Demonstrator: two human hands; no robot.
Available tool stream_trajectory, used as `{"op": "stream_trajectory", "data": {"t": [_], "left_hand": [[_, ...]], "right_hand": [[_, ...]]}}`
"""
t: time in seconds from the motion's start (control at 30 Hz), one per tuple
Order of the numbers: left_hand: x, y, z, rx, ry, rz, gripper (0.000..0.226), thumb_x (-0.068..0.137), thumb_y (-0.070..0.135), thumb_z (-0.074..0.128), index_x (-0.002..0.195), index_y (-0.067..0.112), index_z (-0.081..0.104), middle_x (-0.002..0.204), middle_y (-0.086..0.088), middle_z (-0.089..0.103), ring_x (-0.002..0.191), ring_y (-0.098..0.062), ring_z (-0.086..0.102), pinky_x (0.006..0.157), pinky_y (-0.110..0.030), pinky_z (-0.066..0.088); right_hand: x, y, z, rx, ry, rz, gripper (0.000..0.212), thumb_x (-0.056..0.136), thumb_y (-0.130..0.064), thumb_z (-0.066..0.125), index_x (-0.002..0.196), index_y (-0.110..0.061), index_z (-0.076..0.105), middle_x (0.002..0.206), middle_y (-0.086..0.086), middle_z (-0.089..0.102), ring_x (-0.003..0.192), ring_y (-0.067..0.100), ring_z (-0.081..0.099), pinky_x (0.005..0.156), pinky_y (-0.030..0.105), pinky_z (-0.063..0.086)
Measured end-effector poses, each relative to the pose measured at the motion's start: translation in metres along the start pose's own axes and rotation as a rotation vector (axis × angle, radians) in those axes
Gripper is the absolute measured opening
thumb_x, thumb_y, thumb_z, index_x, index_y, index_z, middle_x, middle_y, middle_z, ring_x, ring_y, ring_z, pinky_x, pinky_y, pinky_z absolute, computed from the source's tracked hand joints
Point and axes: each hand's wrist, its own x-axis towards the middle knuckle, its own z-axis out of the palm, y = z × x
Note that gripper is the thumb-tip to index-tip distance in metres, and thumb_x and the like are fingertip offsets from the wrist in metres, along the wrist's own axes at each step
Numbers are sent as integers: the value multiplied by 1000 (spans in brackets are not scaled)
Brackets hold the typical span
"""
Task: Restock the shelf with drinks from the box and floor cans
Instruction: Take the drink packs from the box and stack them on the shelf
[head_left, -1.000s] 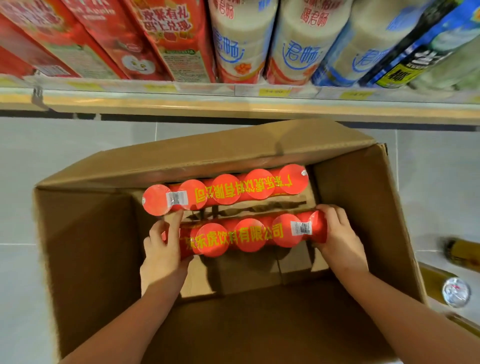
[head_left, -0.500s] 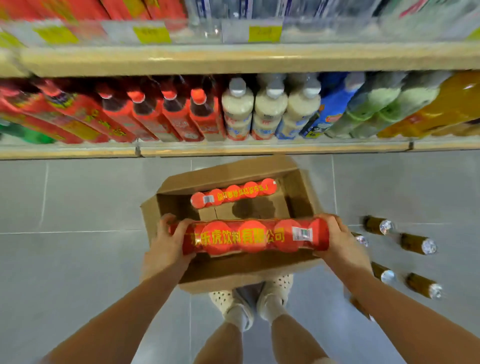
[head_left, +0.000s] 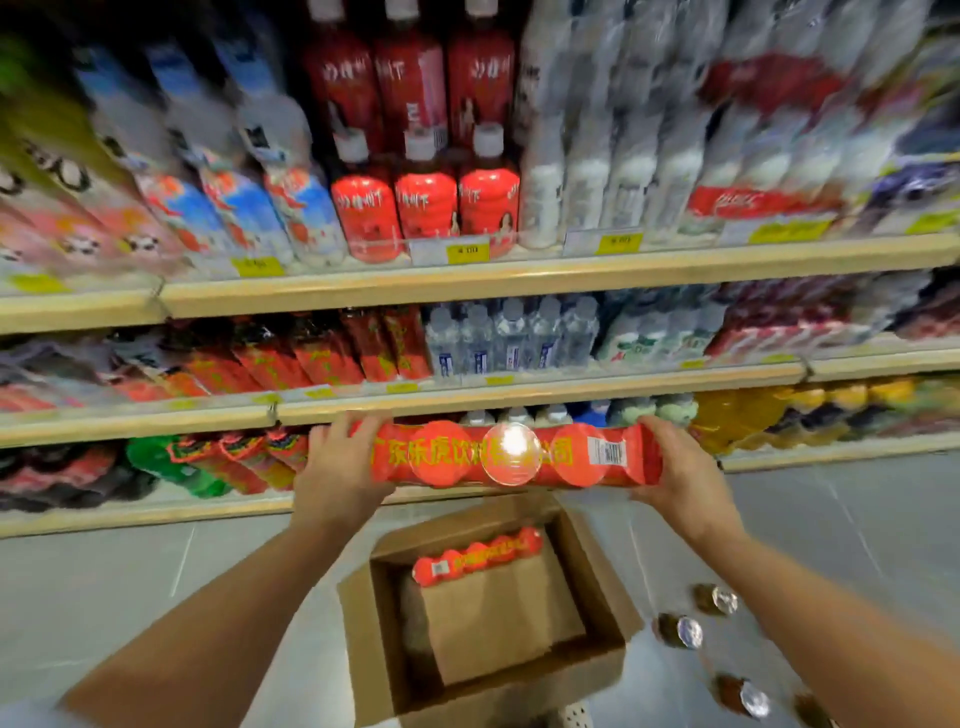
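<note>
Bright; glare on held pack (head_left: 511, 453); edges motion-blurred, warped.

Red drink pack (head_left: 511, 454) lifted from box (head_left: 597, 566), now at shelf height

We see a long red pack of drinks (head_left: 511, 454) in shiny plastic wrap. The open brown box (head_left: 597, 582) is dull cardboard. The small floor cans (head_left: 680, 631) have shiny metal tops. The grey floor (head_left: 104, 597) is smooth tile.

Both forearms are bare to the frame edge; no sleeves visible. The left hand (head_left: 337, 470) and right hand (head_left: 685, 480) carry no gloves, rings or watch.
</note>
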Motion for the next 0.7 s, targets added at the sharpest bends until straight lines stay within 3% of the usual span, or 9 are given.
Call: {"op": "stream_trajectory", "data": {"t": [0.13,0.37,0.47,0.7], "left_hand": [[0,12,-50,48,80,98,70,72,20,73,133,25,39,132,-5,42,118,-30,35,93,-43,42],[-8,38,-138,-23,260,254,75,68,23,77,133,25,39,133,-4,44,119,-29,41,95,-43,43],[-13,50,-173,-39,349,304,76,68,20,77,134,21,40,135,-6,43,121,-31,37,100,-40,33],[-26,81,-247,-75,571,421,75,64,15,79,131,17,45,129,-12,49,116,-36,40,97,-42,33]], "right_hand": [[-8,-24,-39,13,119,-74,75,63,-5,79,129,-9,44,128,11,54,116,28,51,93,32,40],[-28,-73,-118,0,330,-215,83,62,-10,81,133,-12,39,136,9,49,123,27,47,101,37,39],[-38,-91,-148,1,424,-272,81,63,-8,80,133,-13,40,135,9,49,122,27,47,99,40,41],[-58,-129,-217,31,626,-418,78,62,-3,80,130,-10,44,131,11,53,118,27,51,97,37,41]]}}
